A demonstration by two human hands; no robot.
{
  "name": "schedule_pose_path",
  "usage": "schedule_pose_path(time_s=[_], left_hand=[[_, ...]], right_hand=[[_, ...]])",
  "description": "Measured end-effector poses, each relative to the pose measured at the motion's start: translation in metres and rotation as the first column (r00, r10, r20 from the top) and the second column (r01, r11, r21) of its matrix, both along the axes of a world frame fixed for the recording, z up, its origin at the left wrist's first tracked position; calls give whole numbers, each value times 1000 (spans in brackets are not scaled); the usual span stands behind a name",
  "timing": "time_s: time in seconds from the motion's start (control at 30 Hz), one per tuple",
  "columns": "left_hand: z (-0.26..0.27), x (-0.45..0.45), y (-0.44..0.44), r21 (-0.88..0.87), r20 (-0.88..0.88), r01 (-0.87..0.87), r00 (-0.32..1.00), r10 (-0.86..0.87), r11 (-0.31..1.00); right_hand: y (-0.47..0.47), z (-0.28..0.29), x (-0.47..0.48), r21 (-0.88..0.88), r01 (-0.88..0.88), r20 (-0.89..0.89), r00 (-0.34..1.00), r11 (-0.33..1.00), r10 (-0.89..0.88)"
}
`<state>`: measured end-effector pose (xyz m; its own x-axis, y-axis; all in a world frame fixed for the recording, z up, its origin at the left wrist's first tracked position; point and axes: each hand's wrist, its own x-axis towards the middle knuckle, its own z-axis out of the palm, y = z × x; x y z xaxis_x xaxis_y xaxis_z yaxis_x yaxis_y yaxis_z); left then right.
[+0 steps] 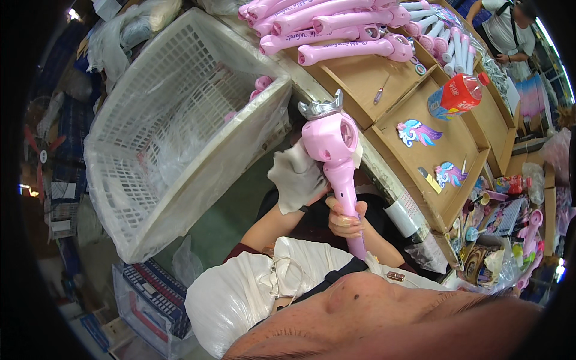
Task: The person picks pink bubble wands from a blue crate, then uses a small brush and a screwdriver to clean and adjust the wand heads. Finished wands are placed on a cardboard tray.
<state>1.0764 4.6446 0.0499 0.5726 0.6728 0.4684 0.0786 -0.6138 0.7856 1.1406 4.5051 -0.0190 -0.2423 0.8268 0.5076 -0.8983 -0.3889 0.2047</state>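
Observation:
My right hand grips the handle of a pink plastic bubble wand. The wand stands tilted in front of my body, its head away from me and topped by a silver crown. Behind the wand's head, my left hand holds a white cloth against it. The cloth and the wand hide most of that hand's fingers. More cloth shows at the head's right side.
A white plastic basket lined with film stands left, with pink parts inside. Pink wands are piled ahead on cardboard trays. Those trays also hold a screwdriver, a red-labelled bottle and winged decorations. Another person stands far right.

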Motion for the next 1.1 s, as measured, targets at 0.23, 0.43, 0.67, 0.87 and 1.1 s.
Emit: schedule_pose_path(time_s=[0.23, 0.43, 0.67, 0.87, 1.1], left_hand=[[-17, 0, 10, 80, 18, 182, 983, -184, 980], [-8, -9, 2, -127, 70, 311, 950, -304, 942], [-2, 7, -12, -286, 470, 578, 780, -413, 765], [-5, 8, -8, -489, 472, 731, 681, -560, 476], [19, 10, -8, -591, 499, 754, 620, -605, 286]], right_hand=[[-13, 11, 11, -159, 2, 208, 978, 987, 31], [-20, 32, 36, 206, 646, 926, -372, 735, 67], [-4, 35, 24, 610, 450, 678, -723, 652, -134], [-12, 82, 57, 333, 926, 833, -201, 176, -516], [-22, 142, 46, 275, 853, 955, -189, 444, -228]])
